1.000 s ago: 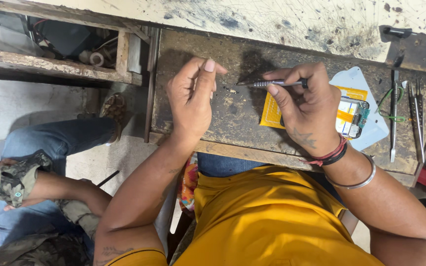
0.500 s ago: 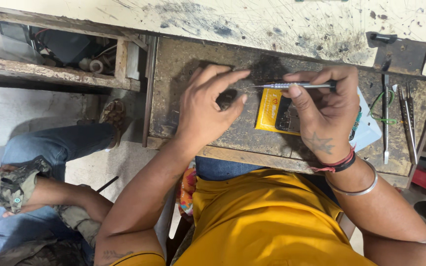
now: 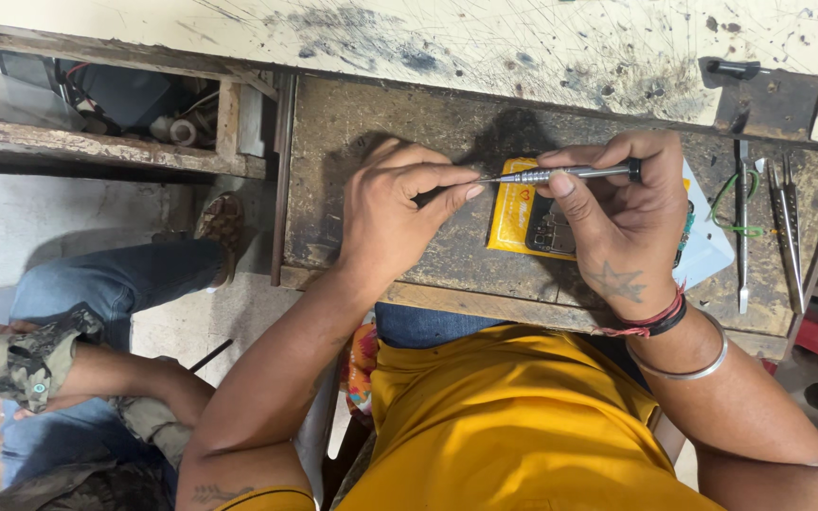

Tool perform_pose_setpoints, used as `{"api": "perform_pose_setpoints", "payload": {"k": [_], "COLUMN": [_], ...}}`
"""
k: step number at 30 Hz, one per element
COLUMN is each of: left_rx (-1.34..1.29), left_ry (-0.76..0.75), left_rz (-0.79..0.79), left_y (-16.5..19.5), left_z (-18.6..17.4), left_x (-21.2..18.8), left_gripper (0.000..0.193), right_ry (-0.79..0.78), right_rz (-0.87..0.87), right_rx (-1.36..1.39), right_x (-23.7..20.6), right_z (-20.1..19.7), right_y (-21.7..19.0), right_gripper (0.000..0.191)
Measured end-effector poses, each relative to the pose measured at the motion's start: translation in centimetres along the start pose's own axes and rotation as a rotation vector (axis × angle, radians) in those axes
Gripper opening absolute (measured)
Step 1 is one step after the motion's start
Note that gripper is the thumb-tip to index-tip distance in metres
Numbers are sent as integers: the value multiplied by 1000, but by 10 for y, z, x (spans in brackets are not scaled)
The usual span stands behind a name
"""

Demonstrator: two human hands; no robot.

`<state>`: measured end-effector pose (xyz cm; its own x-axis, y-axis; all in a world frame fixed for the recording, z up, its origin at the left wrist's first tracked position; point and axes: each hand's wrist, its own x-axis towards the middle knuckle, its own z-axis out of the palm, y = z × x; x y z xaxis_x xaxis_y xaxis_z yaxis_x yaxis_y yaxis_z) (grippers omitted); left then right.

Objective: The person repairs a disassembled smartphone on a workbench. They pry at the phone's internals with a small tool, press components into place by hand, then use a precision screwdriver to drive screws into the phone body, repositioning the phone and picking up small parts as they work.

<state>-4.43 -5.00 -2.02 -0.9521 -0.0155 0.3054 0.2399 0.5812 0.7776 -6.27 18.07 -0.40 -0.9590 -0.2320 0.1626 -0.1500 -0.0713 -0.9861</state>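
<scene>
The single camera sits on the person's head and looks steeply down over the yellow-shirted chest (image 3: 513, 426) onto the worn, scratched wooden workbench (image 3: 362, 151). It is close, so both forearms fill the middle of the view. The concrete floor (image 3: 40, 218) shows at the left edge.

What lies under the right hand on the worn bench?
Under the right hand, which holds a slim metal screwdriver, lies a yellow packet bearing a small dark device, on a white sheet. The hand covers most of the device.
</scene>
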Motion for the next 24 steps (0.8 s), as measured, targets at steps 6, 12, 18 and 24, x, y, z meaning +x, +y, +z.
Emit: {"api": "perform_pose_setpoints", "payload": {"k": [6,12,18,24], "left_rx": [17,57,93,146], "left_ry": [0,-24,-29,-91], "left_rz": [12,13,114,213], "left_y": [4,1,-6,-1], "left_z": [-4,2,5,5], "left_x": [1,-1,-5,-1], "left_gripper": [15,15,38,70], "right_ry": [-18,-71,-76,-16], "right_rz": [-9,-42,-67,-182], "right_rx": [-76,-273,-263,-353], "right_x": [-2,-3,-2,-4], "right_z": [2,0,0,-20], "right_y": [-5,-12,-18,-38], "right_gripper": [31,33,32,42]}}
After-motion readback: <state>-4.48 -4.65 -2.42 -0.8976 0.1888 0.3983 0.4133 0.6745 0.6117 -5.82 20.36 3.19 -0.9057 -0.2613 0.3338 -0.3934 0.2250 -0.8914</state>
